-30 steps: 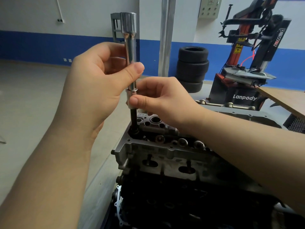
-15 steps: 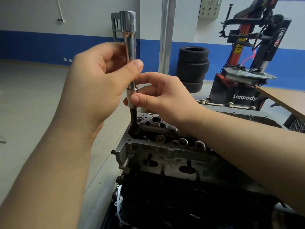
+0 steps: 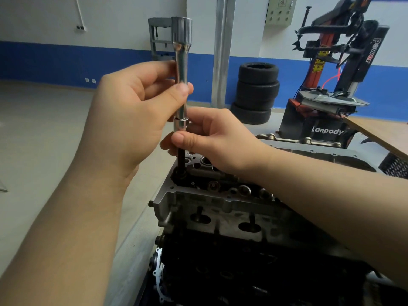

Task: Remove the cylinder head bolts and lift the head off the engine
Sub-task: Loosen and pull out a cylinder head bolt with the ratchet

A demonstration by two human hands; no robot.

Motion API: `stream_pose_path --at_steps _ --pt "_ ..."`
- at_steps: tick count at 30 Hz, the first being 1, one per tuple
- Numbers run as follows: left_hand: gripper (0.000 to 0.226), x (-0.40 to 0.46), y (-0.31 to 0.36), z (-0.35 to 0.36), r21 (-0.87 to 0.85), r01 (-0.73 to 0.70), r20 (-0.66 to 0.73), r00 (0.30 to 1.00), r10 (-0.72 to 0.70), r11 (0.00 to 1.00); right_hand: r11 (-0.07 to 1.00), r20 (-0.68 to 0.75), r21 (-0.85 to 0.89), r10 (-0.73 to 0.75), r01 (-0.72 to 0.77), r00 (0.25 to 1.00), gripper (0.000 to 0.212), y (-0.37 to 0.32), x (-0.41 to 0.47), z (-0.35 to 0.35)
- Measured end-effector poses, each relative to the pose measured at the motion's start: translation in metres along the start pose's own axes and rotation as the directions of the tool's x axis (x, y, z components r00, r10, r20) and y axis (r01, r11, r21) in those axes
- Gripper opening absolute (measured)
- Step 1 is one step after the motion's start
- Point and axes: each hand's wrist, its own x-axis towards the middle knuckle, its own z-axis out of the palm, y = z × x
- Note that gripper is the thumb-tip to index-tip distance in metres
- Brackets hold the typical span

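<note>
A chrome socket extension point(image 3: 181, 62) stands upright over the near left corner of the grey cylinder head point(image 3: 212, 204). Its lower socket point(image 3: 180, 125) sits on a dark bolt point(image 3: 181, 160) that rises out of a hole in the head. My left hand point(image 3: 132, 115) pinches the extension's shaft between thumb and fingers. Just below, my right hand point(image 3: 212, 138) pinches the bolt under the socket with thumb and fingers. The head sits on the black engine block point(image 3: 254, 268).
A stack of black tyres point(image 3: 256, 93) stands by a metal pillar point(image 3: 221, 51) at the back. A red and black tyre changer point(image 3: 326, 89) stands at the right, with a wooden table edge point(image 3: 384, 138) beside it. Grey floor lies to the left.
The extension and the bolt have stayed in about the same place. My right thumb and fingers have shifted slightly lower on the tool, from the socket toward the bolt.
</note>
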Motion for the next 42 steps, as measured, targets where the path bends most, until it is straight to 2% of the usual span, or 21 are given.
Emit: stream_pose_path --at_steps 3,9,12,14,18,22,24,27,29,32,37,42 --pt "0.029 0.001 -0.003 -0.002 0.054 -0.016 -0.008 1.0 0.016 0.998 0.998 0.052 0.064 0.01 -0.013 0.999 0.041 -0.001 0.0 0.003" --pt "0.035 0.0 -0.002 -0.001 0.161 -0.034 -0.057 0.997 0.044 0.986 0.994 -0.047 -0.1 0.035 -0.039 0.998 0.034 0.001 0.003 0.0" --pt "0.024 0.0 -0.003 0.002 0.096 -0.011 -0.036 0.999 0.015 0.995 0.989 -0.037 -0.146 0.017 -0.022 0.999 0.022 0.003 0.001 -0.003" --pt "0.02 -0.001 -0.003 0.002 0.038 -0.002 -0.002 1.0 0.002 0.999 0.987 -0.017 -0.157 0.011 -0.014 1.0 0.022 0.005 0.001 -0.004" --pt "0.025 0.001 -0.003 -0.003 0.053 0.008 0.013 1.0 -0.009 0.999 0.999 0.001 -0.041 0.035 -0.035 0.999 0.024 0.006 0.0 -0.003" --pt "0.028 0.001 -0.002 -0.004 0.126 0.004 -0.03 1.0 0.0 0.992 0.996 -0.135 -0.086 -0.021 0.01 0.991 0.034 0.007 0.003 0.0" --pt "0.027 0.0 -0.001 -0.002 0.131 0.001 -0.028 1.0 0.003 0.991 0.994 -0.163 -0.105 -0.036 0.019 0.986 0.031 0.01 0.005 -0.001" --pt "0.012 0.0 -0.002 0.0 0.034 -0.002 -0.001 1.0 0.002 0.999 0.996 -0.105 -0.087 -0.04 0.031 0.994 0.021 0.01 0.003 -0.002" --pt "0.017 0.001 -0.003 0.0 0.007 -0.005 0.01 1.0 0.005 1.0 0.999 -0.077 -0.03 -0.035 0.033 0.996 0.025 0.01 0.002 -0.003" --pt "0.02 0.001 -0.004 -0.002 0.06 -0.015 0.003 1.0 0.015 0.998 1.0 -0.05 0.001 -0.014 0.014 0.999 0.028 0.007 0.001 -0.002" --pt "0.023 -0.001 -0.001 -0.001 0.122 -0.031 -0.031 0.999 0.035 0.992 0.992 -0.123 -0.12 -0.044 0.029 0.991 0.032 0.005 0.002 0.0" --pt "0.014 -0.001 0.001 0.001 -0.042 0.007 0.028 1.0 -0.006 0.999 0.996 -0.053 -0.071 -0.064 0.06 0.997 0.024 0.007 0.0 -0.004"
